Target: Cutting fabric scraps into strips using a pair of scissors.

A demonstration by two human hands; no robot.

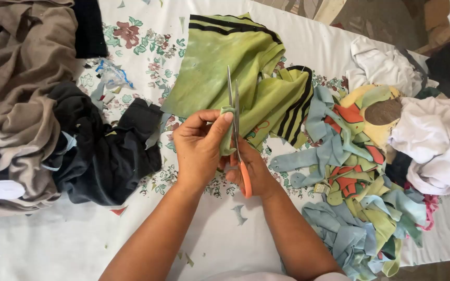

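Green cloth (pixel 220 67) with black stripes lies spread on the desk (pixel 53 244), its near edge lifted between my hands. My left hand (pixel 199 148) pinches a folded bit of that edge, fingers (pixel 224 118) closed tight on it. My right hand (pixel 251 169) holds the orange-handled scissors (pixel 235 125), fingers through the grips, blades pointing away from me, nearly together and set against the fold.

Progress, as I judge it: the cut into this piece is at its start, for most of the green cloth is whole. To my right lies a heap of cut strips (pixel 360 171) in pale blue, green, yellow and orange, which suggests much cutting is already done. Small snippets (pixel 238 213) dot the flowered desk cover near my arms. Beyond the strips sit white garments (pixel 438 135), uncut as far as I can see. To my left, a brown garment (pixel 22 78) and a black garment (pixel 105 151) lie bunched, also seemingly whole, so a good share appears left.
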